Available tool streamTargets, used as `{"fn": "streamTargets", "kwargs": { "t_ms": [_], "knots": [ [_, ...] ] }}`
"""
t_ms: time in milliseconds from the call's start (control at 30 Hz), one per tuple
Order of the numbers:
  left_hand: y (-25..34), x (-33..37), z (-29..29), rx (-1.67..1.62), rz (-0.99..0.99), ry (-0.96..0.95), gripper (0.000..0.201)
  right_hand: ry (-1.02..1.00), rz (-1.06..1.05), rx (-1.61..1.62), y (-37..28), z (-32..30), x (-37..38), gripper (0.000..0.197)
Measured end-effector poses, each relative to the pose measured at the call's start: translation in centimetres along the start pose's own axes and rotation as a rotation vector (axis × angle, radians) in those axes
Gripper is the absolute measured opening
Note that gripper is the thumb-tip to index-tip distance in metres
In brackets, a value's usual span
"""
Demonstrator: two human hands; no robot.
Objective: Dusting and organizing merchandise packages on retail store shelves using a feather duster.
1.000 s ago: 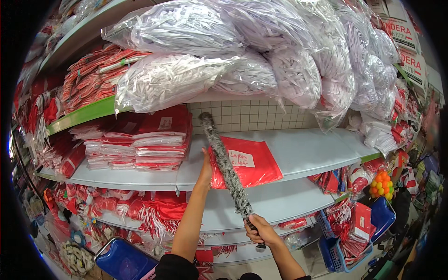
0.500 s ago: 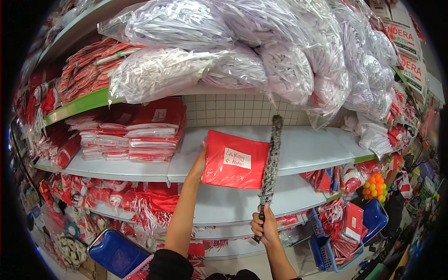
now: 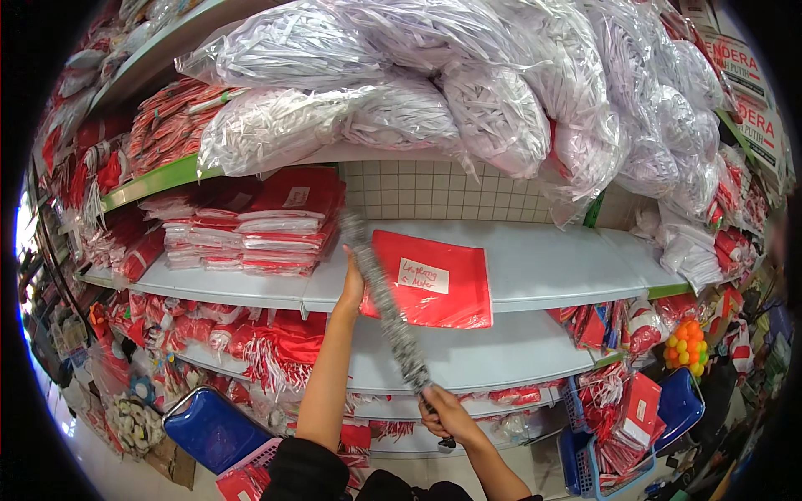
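Head view: left of centre lie stacked red-and-white packets (image 3: 280,244). Then the left hand (image 3: 352,285) clasps the left edge of a red packet (image 3: 443,284) mid-frame, fingers partly hidden. A grey duster (image 3: 386,301) slants before it, handle clamped in the curled fingers of the right hand (image 3: 446,416), lower centre.

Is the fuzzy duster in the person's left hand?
No, the right hand grips the duster, while the left hand holds the red packet.

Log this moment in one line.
Left hand: holds red packet; right hand: grips grey duster; duster: slants across packet's left part; behind packet: shelf
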State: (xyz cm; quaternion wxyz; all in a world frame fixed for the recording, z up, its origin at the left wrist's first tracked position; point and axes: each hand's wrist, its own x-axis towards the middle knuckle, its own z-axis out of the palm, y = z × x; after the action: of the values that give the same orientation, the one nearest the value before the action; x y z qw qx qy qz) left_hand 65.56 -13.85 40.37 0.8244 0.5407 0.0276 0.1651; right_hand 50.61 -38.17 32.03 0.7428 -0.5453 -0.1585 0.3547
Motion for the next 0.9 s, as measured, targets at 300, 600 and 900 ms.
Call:
{"fn": "streamTargets", "kwargs": {
  "t_ms": [300, 600, 900],
  "knots": [
    [-1.2, 0.4, 0.1, -0.015, 0.074, -0.171, 0.089, 0.333, -0.205, 0.179, 1.2, -0.8, -1.4, 0.027],
    [-0.2, -1.6, 2.1, 0.256, 0.216, -0.191, 0.043, 0.579, -0.362, 0.096, 0.1, -4.2, -2.0, 0.027],
    [1.6, -4.7, 2.8, 0.202, 0.345, -0.307, 0.041, 0.719, -0.506, 0.051, -2.7, -8.0, -1.2, 0.024]
  ]
}}
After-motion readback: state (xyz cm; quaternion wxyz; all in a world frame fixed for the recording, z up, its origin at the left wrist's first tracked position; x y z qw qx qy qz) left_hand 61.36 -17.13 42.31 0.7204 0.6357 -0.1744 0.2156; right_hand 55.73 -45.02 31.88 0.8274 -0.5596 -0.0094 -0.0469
